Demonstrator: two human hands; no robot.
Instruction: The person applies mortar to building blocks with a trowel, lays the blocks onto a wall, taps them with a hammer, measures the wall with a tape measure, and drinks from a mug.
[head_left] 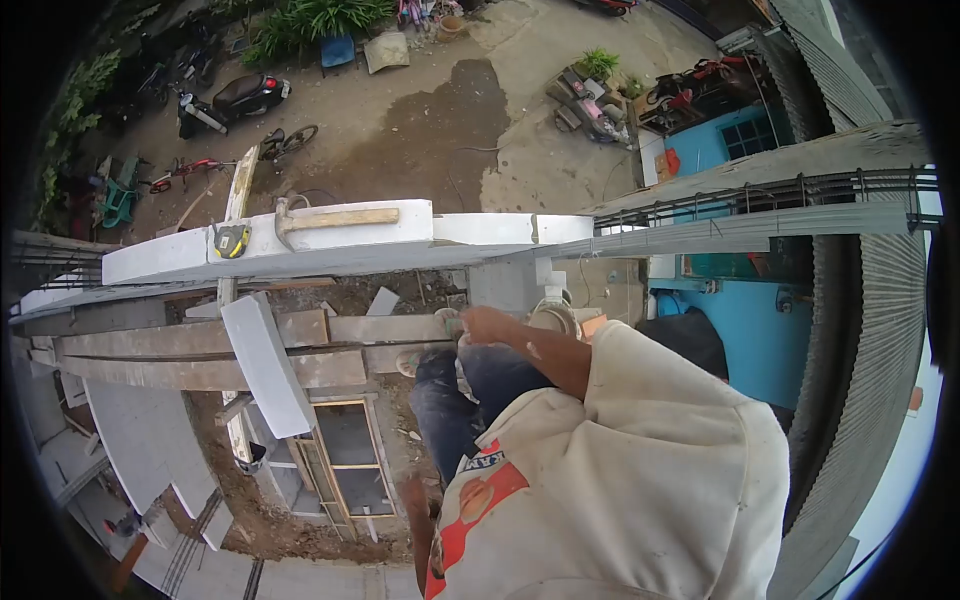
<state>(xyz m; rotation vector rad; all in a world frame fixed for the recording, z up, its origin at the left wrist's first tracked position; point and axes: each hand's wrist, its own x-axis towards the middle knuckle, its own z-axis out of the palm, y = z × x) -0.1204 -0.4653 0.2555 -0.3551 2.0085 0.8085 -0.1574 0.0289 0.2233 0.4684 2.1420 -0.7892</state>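
Observation:
My right hand [482,325] hangs over my dark trousers and one shoe, its fingers curled; its palm is turned away, so anything inside is hidden. Low by my shirt hem, my left hand [415,492] is partly covered and its fingers are unclear. Ahead runs a white block wall [490,228]. On its top lie a claw hammer [345,218] with a wooden handle and a yellow-black tape measure [232,240], both apart from my hands. A loose white block [266,365] rests across the wooden planks [190,372], on which my feet stand.
Below the planks are a wooden window frame [347,458] and dirt ground. An upright timber [240,185] crosses the wall. Steel rebar [760,195] extends to the right. A bucket [553,318] stands beside me. In the yard beyond is a motorcycle [235,100].

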